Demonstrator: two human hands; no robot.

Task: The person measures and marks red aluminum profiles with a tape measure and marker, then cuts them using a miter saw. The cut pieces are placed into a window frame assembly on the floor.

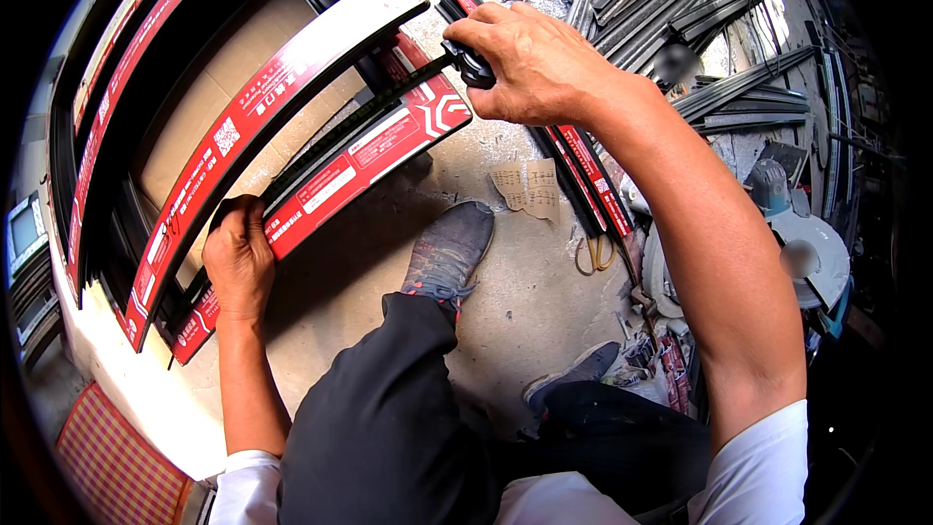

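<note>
My right hand is closed around a black tape measure, just past the corner of a metal frame. From it a thin dark strip runs left along the nearest frame bar, which is covered in red and white protective film. My left hand grips the same bar near its left end, the fingers curled over its upper edge and partly hidden. Behind this bar rises another red-and-white filmed bar, bowed by the lens.
Black and red profiles lie right of my shoe, beside yellow-handled scissors and torn cardboard with writing. Dark metal offcuts pile up at the far right. A cutting machine with a round disc stands right; a checked cushion lies lower left.
</note>
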